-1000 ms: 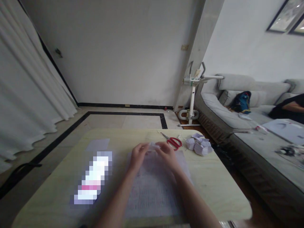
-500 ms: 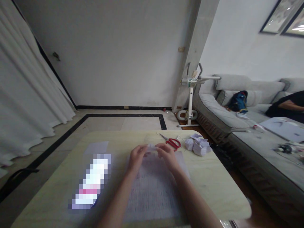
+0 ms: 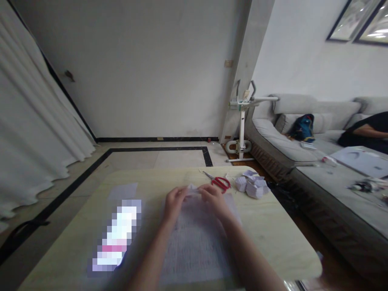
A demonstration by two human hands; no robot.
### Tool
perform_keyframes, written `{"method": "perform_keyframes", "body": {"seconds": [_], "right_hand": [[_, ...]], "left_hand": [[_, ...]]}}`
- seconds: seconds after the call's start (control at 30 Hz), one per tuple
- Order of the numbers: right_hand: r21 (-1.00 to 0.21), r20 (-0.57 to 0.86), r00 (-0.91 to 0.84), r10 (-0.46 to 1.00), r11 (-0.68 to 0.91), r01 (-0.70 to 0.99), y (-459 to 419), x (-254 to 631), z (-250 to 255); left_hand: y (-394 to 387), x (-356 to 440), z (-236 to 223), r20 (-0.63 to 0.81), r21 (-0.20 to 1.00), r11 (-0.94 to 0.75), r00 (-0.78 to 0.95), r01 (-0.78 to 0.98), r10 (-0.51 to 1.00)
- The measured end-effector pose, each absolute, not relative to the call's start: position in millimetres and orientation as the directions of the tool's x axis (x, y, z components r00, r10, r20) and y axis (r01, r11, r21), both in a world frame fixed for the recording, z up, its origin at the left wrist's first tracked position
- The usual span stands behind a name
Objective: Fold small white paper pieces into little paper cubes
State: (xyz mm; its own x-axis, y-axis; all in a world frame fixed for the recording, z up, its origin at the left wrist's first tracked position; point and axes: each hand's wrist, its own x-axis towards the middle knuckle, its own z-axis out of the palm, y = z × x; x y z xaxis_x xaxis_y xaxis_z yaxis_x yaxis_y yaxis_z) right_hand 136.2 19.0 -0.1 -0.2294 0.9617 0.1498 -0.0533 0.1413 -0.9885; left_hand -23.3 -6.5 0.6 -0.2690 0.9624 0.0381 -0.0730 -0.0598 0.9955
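Between my two hands is a small piece of white paper (image 3: 192, 188), its shape partly hidden by my fingers. My left hand (image 3: 176, 200) pinches its left side and my right hand (image 3: 213, 198) grips its right side. Under my hands and forearms lies a large sheet of paper (image 3: 194, 246) with faint writing on it. Just beyond my right hand rest red-handled scissors (image 3: 222, 184), blades pointing to the far left. Right of the scissors sits a cluster of folded white paper pieces (image 3: 253, 184).
A lit, blurred-out phone (image 3: 118, 234) lies on the table (image 3: 273, 234) at left, with a blank paper piece (image 3: 123, 191) beyond it. A grey sofa (image 3: 303, 153) stands at right, where a person's arm (image 3: 371, 130) shows. White exercise equipment (image 3: 242, 129) stands behind the table.
My hands stay almost in place around the small paper, which now shows a slightly raised peak between the fingers. The camera view has shifted slightly.
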Motion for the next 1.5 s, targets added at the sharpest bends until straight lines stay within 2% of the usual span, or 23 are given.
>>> {"method": "perform_keyframes", "body": {"seconds": [0.57,0.77,1.03,1.2,1.4,1.5], "right_hand": [[-0.993,0.115,-0.215,0.970,0.114,-0.018,9.2,130.5,8.0],[-0.980,0.195,-0.253,0.948,0.178,-0.088,11.3,131.4,4.8],[-0.989,0.149,-0.259,0.954,0.150,-0.015,13.3,133.3,4.2],[-0.980,0.171,-0.224,0.960,0.189,0.065,11.3,133.0,9.4],[-0.965,0.232,-0.159,0.960,0.247,0.085,10.6,131.1,9.6],[-0.969,0.217,-0.145,0.965,0.231,0.091,11.8,129.9,7.0]], "left_hand": [[-10.1,-22.0,6.9,0.113,0.994,-0.108,-0.331,0.034,0.937],[-9.1,-21.0,4.4,0.091,0.996,-0.086,-0.320,0.032,0.943],[-10.4,-21.1,7.2,0.107,0.994,-0.109,-0.291,0.011,0.951],[-8.8,-23.1,3.0,0.099,0.995,-0.102,-0.335,0.010,0.937],[-9.2,-23.3,2.3,0.099,0.995,-0.093,-0.326,0.033,0.940],[-10.2,-22.8,4.6,0.112,0.993,-0.097,-0.323,0.062,0.940]]}}
